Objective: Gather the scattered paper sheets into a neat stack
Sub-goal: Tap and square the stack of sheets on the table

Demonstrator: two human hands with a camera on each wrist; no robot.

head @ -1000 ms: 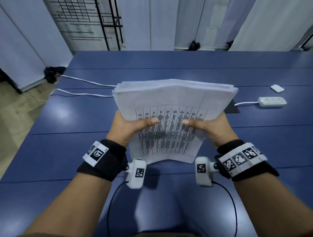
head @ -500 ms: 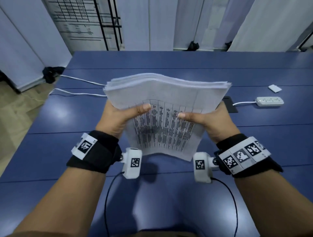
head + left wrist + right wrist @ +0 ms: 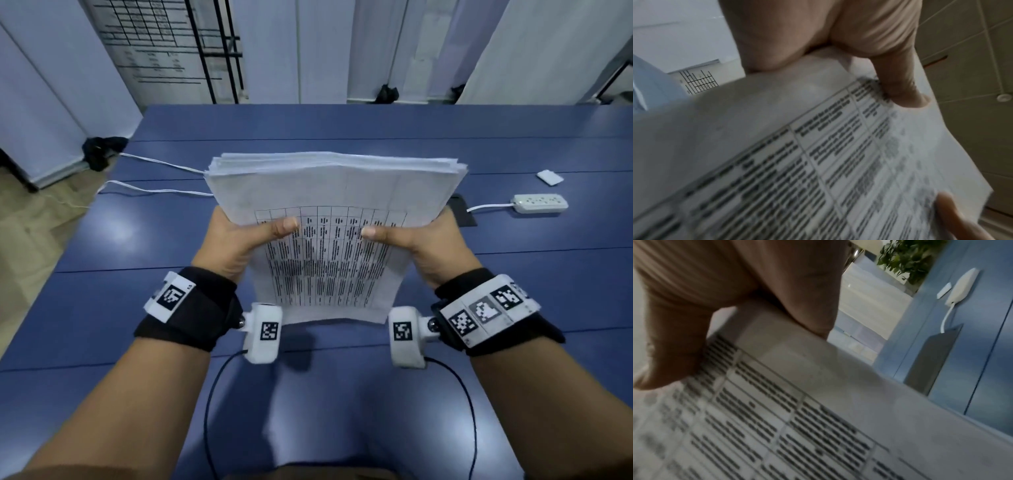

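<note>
A thick stack of paper sheets [image 3: 337, 192], the top one printed with a table, stands tilted above the blue table [image 3: 513, 267], its lower edge near the surface. My left hand [image 3: 239, 236] grips its left side, thumb across the front. My right hand [image 3: 421, 236] grips the right side the same way. The fingers behind the stack are hidden. In the left wrist view the left thumb [image 3: 904, 91] presses on the printed sheet [image 3: 818, 154]. In the right wrist view the right thumb [image 3: 674, 353] lies on the printed sheet [image 3: 797, 410]. The far edges of the sheets are slightly uneven.
A white power strip [image 3: 541, 203] with its cable lies at the right, a small white card [image 3: 549, 177] behind it. A dark flat pad [image 3: 462, 216] sits behind the stack. Two white cables [image 3: 154, 186] run off the table's left edge.
Both hands lifted and tilted the stack leftward half a second ago, then brought it back level and centred. The grip has stayed the same.
</note>
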